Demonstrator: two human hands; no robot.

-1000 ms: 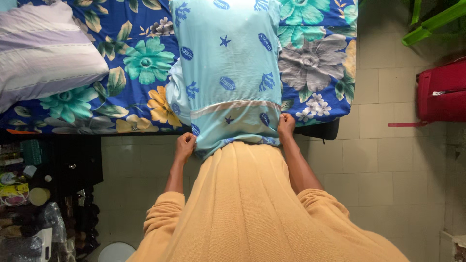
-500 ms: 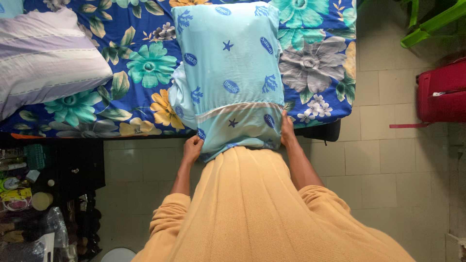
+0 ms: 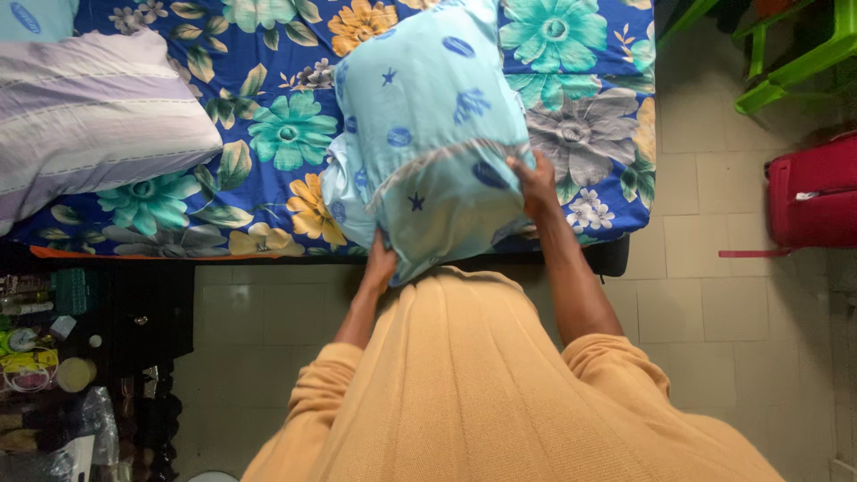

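Observation:
A pillow in a light blue pillowcase [image 3: 428, 125] with dark blue ovals and stars lies on the bed's near edge, tilted and partly blurred. My left hand [image 3: 379, 263] grips the case's open lower end from below, on the left. My right hand [image 3: 536, 178] clutches the case's right side near the pale band. Between my arms, my orange garment [image 3: 464, 384] fills the lower middle of the view and hides the case's bottom edge.
The bed has a blue floral sheet [image 3: 268, 134]. A striped lilac pillow [image 3: 98, 116] lies at its left. A dark cluttered stand [image 3: 80, 348] is at the lower left, a red case [image 3: 817, 192] and green plastic furniture [image 3: 786, 54] at the right on the tiled floor [image 3: 714, 303].
The pillow has swung up and tilted onto the bed. My right hand rose along the case's right side. My left hand slid in under the case's lower end.

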